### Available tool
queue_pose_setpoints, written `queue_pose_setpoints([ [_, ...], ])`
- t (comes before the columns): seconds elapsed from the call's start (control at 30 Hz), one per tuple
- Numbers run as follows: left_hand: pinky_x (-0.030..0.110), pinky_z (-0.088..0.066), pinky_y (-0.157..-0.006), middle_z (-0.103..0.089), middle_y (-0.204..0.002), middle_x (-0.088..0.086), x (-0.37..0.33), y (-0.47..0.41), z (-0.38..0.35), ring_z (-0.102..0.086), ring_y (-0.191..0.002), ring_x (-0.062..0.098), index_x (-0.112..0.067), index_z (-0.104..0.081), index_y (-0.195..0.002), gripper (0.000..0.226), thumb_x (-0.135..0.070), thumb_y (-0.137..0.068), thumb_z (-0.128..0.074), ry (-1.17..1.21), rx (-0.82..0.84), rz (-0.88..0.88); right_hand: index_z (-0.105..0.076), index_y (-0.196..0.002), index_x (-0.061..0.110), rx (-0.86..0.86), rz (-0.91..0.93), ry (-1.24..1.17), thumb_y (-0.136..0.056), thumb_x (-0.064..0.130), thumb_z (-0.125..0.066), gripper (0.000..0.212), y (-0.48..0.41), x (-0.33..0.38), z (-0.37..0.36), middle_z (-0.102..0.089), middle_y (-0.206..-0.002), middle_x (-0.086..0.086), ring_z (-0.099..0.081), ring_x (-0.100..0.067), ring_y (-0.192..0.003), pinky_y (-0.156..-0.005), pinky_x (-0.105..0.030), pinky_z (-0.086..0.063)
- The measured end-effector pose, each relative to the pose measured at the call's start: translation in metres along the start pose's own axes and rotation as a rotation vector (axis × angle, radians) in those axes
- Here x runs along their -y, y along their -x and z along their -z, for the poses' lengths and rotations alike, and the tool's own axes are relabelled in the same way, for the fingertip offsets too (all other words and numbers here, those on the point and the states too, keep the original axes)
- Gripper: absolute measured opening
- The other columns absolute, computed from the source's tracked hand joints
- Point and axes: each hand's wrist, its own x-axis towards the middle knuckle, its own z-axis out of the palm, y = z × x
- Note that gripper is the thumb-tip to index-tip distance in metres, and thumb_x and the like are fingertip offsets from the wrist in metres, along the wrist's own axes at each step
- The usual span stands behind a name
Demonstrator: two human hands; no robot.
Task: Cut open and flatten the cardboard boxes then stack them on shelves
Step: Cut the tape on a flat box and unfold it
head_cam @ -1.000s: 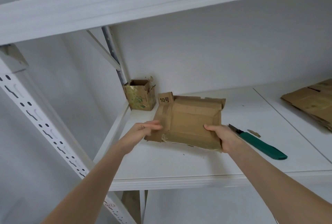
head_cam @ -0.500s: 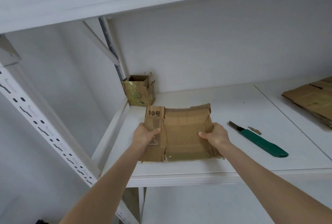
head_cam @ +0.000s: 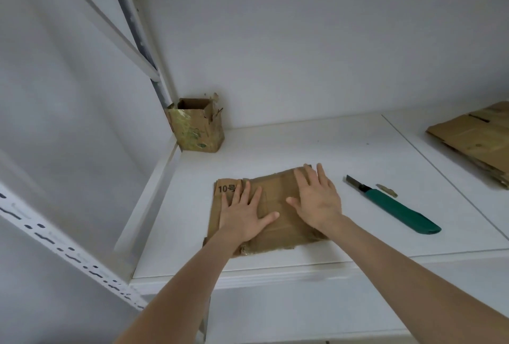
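– Cardboard box, brown, flattened, printed "10" (head_cam: 283, 233): where is it?
– It lies on the white shelf board (head_cam: 303, 145), close to the front edge, at 6 o'clock from the board's middle.
– What are the hazards, largest item first?
– By my assessment, the flattened box could spring up along its creases once the pressure comes off. Its taped front edge looks ragged. The stack of flattened brown cardboard (head_cam: 473, 139) sits well apart at 2 o'clock, so moving the piece there means passing over the knife. The small upright brown-and-green box (head_cam: 198, 131) at 11 o'clock is not yet cut. The green-handled utility knife (head_cam: 396, 207) at 3 o'clock lies with its blade exposed, near the right hand. A careless sideways sweep could meet it. A small cardboard scrap (head_cam: 387, 190) lies just beside the knife.
– And the hands?
– The left hand (head_cam: 242, 219) and right hand (head_cam: 316, 200) are both flat with fingers spread, palms pressing on the box. Neither grips anything.
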Motion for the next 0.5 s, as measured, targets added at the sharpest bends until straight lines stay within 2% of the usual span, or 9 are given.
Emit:
queue_pose_setpoints([
  [0.07, 0.055, 0.005, -0.118, 0.014, -0.162, 0.005, 0.000, 0.000, -0.001, 0.017, -0.149, 0.022, -0.031, 0.005, -0.155, 0.087, -0.080, -0.086, -0.013, -0.016, -0.005, -0.003, 0.000, -0.156, 0.023, 0.052, 0.107, 0.032, -0.103, 0.048, -0.027, 0.065, -0.013, 0.007, -0.004, 0.010, -0.163, -0.004, 0.016, -0.029, -0.149, -0.121, -0.041, 0.001],
  [0.17, 0.055, 0.004, -0.118, 0.014, -0.162, 0.005, 0.000, -0.001, -0.002, 0.017, -0.148, 0.022, -0.031, 0.005, -0.155, 0.081, -0.075, -0.090, -0.013, -0.018, -0.019, -0.006, 0.005, -0.156, 0.027, 0.158, 0.164, 0.122, -0.103, 0.048, -0.016, 0.060, -0.026, 0.016, -0.016, 0.016, -0.162, -0.003, 0.021, -0.030, -0.147, -0.121, -0.045, 0.008],
  [0.37, 0.052, 0.005, -0.119, 0.016, -0.162, 0.005, 0.005, -0.003, -0.004, 0.019, -0.148, 0.020, -0.025, 0.004, -0.155, 0.070, -0.060, -0.098, -0.014, -0.012, -0.036, -0.036, 0.009, -0.153, 0.042, 0.247, 0.097, 0.131, -0.097, 0.063, -0.007, 0.062, -0.036, 0.015, -0.038, 0.019, -0.161, -0.001, 0.018, -0.032, -0.148, -0.119, -0.051, 0.011],
  [0.5, 0.051, 0.005, -0.120, 0.018, -0.161, 0.007, 0.012, -0.011, 0.003, 0.017, -0.148, 0.019, -0.024, 0.005, -0.155, 0.066, -0.056, -0.100, -0.013, 0.019, -0.011, -0.017, 0.011, -0.151, 0.044, 0.284, 0.078, 0.135, -0.095, 0.067, -0.006, 0.063, -0.040, 0.018, -0.035, 0.022, -0.161, -0.001, 0.018, -0.033, -0.147, -0.118, -0.055, 0.009],
])
